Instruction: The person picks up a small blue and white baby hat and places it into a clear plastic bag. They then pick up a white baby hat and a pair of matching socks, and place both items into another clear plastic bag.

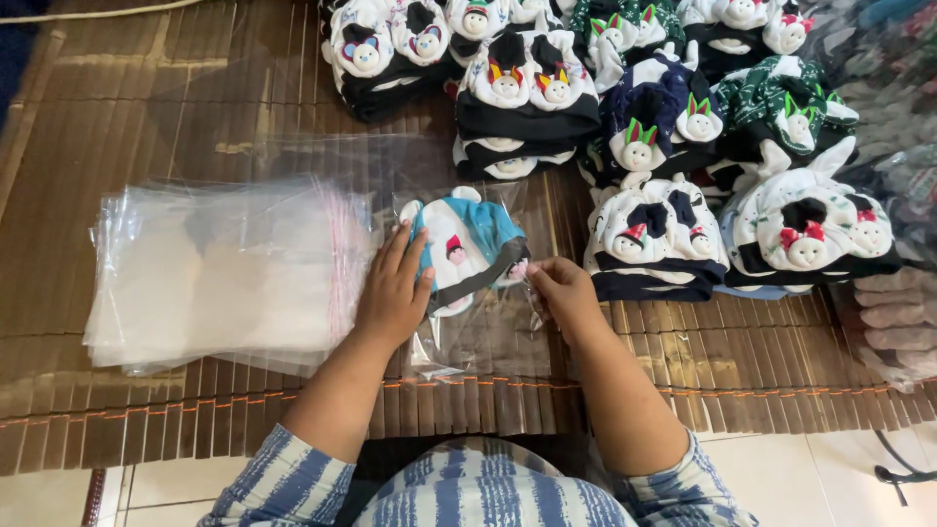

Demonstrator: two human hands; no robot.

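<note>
Item: teal baby hat [467,246] w/ small doll trim, soft knit, lower half blurred under clear plastic bag [478,312], on slatted bamboo mat [146,107]. Left hand [392,293]: fingers flat, spread, pressing hat. Right hand [564,293]: fingertips pinched on bag edge. Glossy bag stack [224,273] left; hat piles [654,234] right, cut off at top.

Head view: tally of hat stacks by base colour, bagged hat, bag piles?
Black hat stacks: 4
Navy hat stack: 1
Green hat stacks: 2
Teal hat in clear bag, under left hand and right hand: 1
Pile of empty clear bags: 1
Total: 9
</note>
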